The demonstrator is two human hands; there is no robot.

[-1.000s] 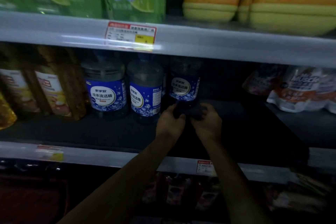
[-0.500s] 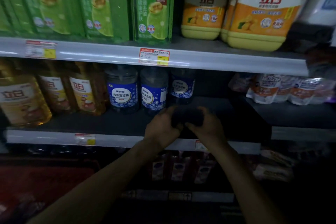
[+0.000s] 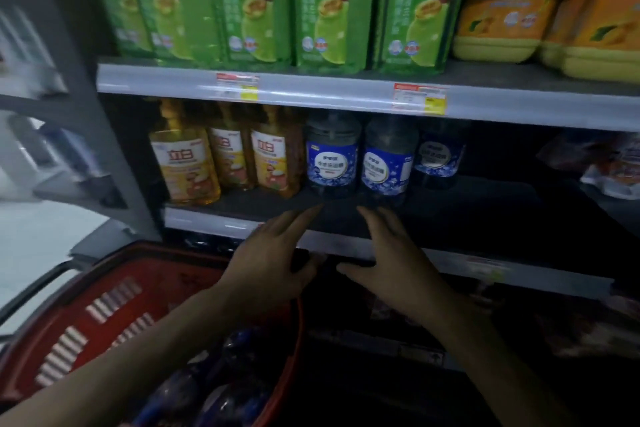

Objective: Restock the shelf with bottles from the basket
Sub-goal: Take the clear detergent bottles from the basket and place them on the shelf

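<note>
Three clear bottles with blue labels [image 3: 331,158] stand side by side on the dark middle shelf [image 3: 491,208]. My left hand [image 3: 273,263] and my right hand [image 3: 391,260] hover just in front of that shelf's front edge, below the bottles, fingers spread and holding nothing. A red plastic basket [image 3: 104,274] sits at the lower left under my left forearm. Several more blue-labelled bottles [image 3: 221,388] lie inside it, dim and partly hidden by my arm.
Yellow detergent bottles [image 3: 187,163] stand left of the blue ones. Green refill packs [image 3: 325,10] and orange jugs [image 3: 502,21] fill the shelf above. Pouches [image 3: 609,170] lie at the far right. A grey upright post [image 3: 114,149] bounds the shelf on the left.
Both hands were together around a dark object deep on the middle shelf. They have let go, spread apart and pulled back to the shelf edge. The view has swung left and the basket has come into sight.
</note>
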